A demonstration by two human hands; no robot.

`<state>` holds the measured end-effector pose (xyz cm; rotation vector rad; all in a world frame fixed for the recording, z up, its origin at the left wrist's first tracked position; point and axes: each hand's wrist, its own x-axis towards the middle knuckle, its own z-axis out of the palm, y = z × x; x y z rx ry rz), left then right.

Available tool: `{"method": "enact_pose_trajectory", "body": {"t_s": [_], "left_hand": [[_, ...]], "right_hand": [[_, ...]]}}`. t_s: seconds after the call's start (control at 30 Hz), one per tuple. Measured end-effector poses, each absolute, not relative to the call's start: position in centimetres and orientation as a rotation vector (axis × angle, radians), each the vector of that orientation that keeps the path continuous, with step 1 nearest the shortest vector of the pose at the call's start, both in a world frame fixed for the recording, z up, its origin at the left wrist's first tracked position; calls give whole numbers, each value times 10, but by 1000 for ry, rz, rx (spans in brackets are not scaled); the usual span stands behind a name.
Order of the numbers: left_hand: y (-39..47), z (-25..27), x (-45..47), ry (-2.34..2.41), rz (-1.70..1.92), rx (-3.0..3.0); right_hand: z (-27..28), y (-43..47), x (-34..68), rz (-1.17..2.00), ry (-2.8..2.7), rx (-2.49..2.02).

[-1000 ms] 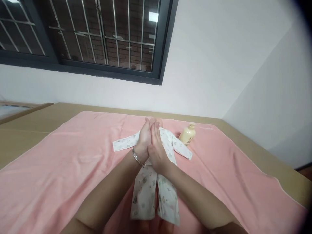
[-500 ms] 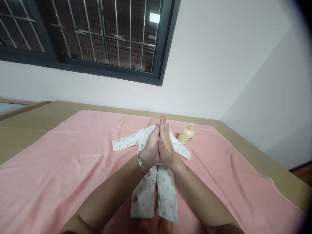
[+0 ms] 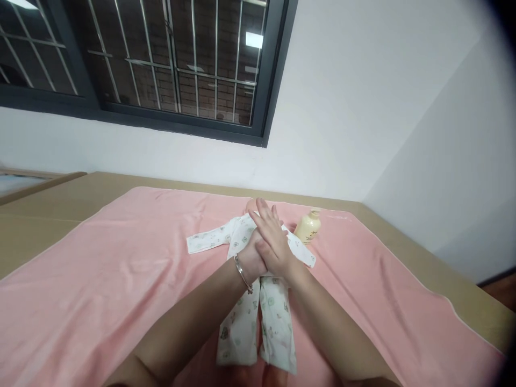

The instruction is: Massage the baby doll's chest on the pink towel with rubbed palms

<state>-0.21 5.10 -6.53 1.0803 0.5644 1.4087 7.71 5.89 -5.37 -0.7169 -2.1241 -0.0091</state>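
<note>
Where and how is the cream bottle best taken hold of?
Probably around the broad body of the cream bottle, below the narrower neck, with the right hand coming from the right. The rounded body offers more surface than the neck, and the printed sleeve lies close on its near left side.

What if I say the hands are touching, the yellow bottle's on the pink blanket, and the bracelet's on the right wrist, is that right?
Not the right wrist: the head view shows the bracelet on the left wrist. The left hand and right hand touch; the yellow bottle is on the pink blanket.
</note>
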Motion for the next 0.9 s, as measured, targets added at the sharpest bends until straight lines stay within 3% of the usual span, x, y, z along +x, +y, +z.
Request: {"method": "enact_pose_trajectory", "body": {"t_s": [0.17, 0.3, 0.47, 0.67, 0.9], "left_hand": [[71, -25, -22, 521, 982, 753], [99, -14, -43, 587, 1055, 588], [148, -56, -55, 798, 1547, 794], [182, -118, -53, 1044, 1412, 1158], [182, -137, -50, 1157, 1444, 1335]], "right_hand": [[-58, 79, 85, 74, -2214, -864], [-66, 93, 87, 234, -2326, -1012], [-90, 113, 86, 367, -2367, -1263], [-114, 135, 91, 240, -2321, -1402], [-121, 140, 87, 217, -1958, -1878]]}}
